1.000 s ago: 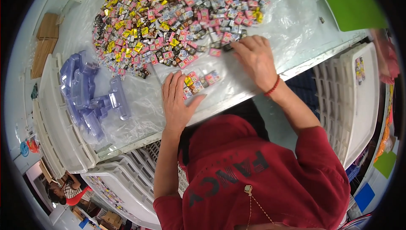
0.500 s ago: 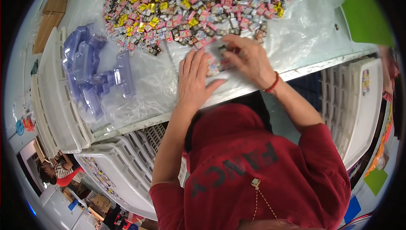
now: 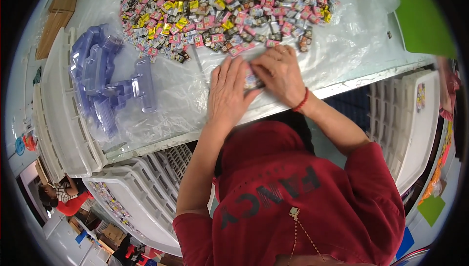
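Heap of small colourful packets point(image 3: 229, 9) on table

i'm looking down on what reads as a small packing or sorting workshop. a big heap of tiny wrapped sweets point(image 3: 229, 9) lies loose on a clear plastic sheet point(image 3: 351, 46) spread over a white worktable point(image 3: 371, 77). a pile of clear plastic cases point(image 3: 105, 77) sits to the left. white slatted crates point(image 3: 141, 202) are stacked all around the table, and flattened cardboard point(image 3: 56, 19) lies at the far corner.
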`<state>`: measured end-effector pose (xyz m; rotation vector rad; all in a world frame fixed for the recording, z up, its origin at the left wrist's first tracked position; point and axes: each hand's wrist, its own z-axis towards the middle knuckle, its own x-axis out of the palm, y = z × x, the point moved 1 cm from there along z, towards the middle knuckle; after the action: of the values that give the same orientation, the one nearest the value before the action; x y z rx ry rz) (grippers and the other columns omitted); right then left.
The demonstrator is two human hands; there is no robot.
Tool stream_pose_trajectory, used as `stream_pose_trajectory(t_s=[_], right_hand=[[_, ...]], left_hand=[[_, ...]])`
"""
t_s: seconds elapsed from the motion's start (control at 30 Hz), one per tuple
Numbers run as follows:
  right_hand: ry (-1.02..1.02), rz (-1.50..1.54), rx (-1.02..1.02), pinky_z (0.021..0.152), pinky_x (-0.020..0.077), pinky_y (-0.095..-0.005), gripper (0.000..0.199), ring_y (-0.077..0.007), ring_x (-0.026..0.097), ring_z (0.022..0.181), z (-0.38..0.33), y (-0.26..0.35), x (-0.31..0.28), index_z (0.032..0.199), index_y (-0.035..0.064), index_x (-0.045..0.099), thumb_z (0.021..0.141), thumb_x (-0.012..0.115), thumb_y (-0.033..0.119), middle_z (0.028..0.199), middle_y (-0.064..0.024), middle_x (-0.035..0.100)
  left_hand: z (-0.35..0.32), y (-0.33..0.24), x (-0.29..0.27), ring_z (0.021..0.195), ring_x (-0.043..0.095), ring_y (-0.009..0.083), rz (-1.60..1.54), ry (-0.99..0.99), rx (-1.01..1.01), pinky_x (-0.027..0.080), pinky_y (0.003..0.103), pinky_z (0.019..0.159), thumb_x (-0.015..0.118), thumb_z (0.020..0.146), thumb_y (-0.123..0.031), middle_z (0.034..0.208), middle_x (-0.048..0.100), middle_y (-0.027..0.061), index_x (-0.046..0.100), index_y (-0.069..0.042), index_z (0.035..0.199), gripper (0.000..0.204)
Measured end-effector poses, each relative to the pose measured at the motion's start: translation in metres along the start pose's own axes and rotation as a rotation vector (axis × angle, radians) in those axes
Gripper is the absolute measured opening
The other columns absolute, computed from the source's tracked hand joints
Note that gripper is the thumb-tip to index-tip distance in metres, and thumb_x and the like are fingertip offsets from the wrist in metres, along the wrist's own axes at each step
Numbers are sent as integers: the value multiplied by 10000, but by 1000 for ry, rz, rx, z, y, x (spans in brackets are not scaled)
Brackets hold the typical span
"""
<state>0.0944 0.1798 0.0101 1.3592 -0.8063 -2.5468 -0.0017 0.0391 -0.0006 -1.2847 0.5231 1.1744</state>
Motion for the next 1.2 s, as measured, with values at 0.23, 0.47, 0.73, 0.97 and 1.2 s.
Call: stream_pose_trajectory(t_s=[0.23, 0.47, 0.73, 0.97, 1.2], right_hand=[[-94, -4, -19, 813, 388, -379, 108, -255, 564, 832, -10, -2, 4, 803, 93, 634, 742, 718, 62, 810, -39, 605], [-102, 142, 38, 906, 409, -471, 269, -326, 571, 1014, -22, -5, -20, 1071, 55, 656, 809, 678, 107, 1038, -135, 625], [413, -116, -141, 1128, 181, -556, 786, -295, 280, 1409, -53, 12, -23, 1424, 29, 373, 837, 571, 512, 1490, -120, 349], [511, -242, -122, 1146, 156, -546, 825, -283, 253, 1422, -44, 19, -22, 1429, 18, 356, 829, 556, 547, 1504, -117, 328], [492, -90, -142, 1134, 176, -545, 816, -321, 252, 1419, -43, 3, -32, 1436, -6, 327, 850, 578, 502, 1510, -149, 302]], left_hand=[[0, -3, 2, 1299, 373, 349, 40, 48, -26, 308, 462, 1055, 759, 727, -281, 1375, 432, 166, 474, 43, 1274, 696], [-4, -8, -6, 1334, 320, 392, 77, 64, -34, 274, 530, 1060, 754, 725, -324, 1431, 378, 175, 431, 27, 1319, 761], [-11, -9, -9, 1395, 265, 345, 97, 181, -60, 210, 531, 1115, 719, 752, -412, 1502, 316, 133, 394, 5, 1394, 832], [-8, -8, -10, 1322, 334, 421, 38, 161, -11, 261, 556, 1057, 739, 731, -337, 1439, 364, 213, 374, 49, 1365, 827], [-13, -8, -5, 1400, 264, 339, 92, 180, -51, 195, 535, 1119, 717, 752, -429, 1511, 304, 134, 371, 3, 1409, 859]])
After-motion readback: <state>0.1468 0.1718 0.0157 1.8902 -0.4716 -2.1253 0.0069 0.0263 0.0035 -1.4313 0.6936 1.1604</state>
